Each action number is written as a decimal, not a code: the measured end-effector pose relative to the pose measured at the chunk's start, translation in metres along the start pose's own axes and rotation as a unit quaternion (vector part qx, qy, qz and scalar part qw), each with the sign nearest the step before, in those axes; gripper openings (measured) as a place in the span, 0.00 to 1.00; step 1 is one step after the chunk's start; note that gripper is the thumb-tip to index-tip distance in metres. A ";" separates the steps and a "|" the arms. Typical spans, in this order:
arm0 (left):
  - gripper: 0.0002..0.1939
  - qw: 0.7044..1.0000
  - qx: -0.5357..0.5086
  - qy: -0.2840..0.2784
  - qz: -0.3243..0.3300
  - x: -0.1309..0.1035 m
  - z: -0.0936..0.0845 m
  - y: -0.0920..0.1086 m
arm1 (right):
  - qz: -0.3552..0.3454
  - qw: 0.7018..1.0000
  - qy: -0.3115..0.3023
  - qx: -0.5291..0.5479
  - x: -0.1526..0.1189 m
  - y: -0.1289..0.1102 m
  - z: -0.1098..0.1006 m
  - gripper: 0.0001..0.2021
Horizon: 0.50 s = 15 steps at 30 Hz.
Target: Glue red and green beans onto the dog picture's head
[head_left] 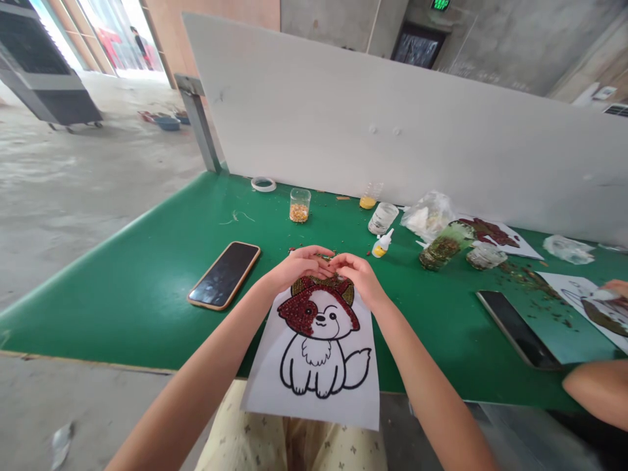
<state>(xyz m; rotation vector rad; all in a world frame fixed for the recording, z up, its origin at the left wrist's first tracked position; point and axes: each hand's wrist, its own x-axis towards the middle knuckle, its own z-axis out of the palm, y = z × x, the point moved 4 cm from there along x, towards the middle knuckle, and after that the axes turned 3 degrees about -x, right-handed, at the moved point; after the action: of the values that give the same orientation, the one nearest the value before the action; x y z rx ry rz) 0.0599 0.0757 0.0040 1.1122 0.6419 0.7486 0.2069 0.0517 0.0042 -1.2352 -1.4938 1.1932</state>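
Note:
A sheet of white paper [267, 386] with a black-outlined cartoon dog [314, 366] lies before me, its lower end jutting past the table edge over my lap. Dark red and olive-green grains cover much of the dog's head; its body is bare white. At the sheet's top, my left hand [307, 265] reaches in from the left with loosely bent, parted fingers. Facing it is my right hand [357, 271], its fingers curved and apart, the tips nearly meeting the left ones. Small greenish grains show between and beyond the fingers; the palms are hidden.
On the green table [147, 301] lie a phone [226, 275], a cup of corn kernels [299, 208], a glue bottle [381, 244] and a tipped jar of green grains [446, 245]. At right, another person's hand [615, 288] works over a second drawing. A white partition [392, 124] stands behind.

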 end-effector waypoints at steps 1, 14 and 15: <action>0.20 1.000 0.000 -0.001 0.002 0.000 0.001 0.000 | 0.010 1.000 0.007 0.004 0.001 0.001 -0.002 0.09; 0.16 0.996 0.073 0.023 0.034 0.003 -0.004 -0.003 | 0.027 1.000 -0.008 -0.009 0.001 0.004 0.001 0.10; 0.16 0.996 0.076 0.034 0.033 0.003 -0.006 -0.002 | 0.018 1.000 0.000 -0.023 0.001 0.004 0.001 0.09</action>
<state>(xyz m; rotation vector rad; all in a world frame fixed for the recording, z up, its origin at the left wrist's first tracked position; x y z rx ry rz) 0.0578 0.0806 -0.0004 1.2561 0.7309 0.8073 0.2067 0.0527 -0.0004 -1.2988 -1.5118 1.1887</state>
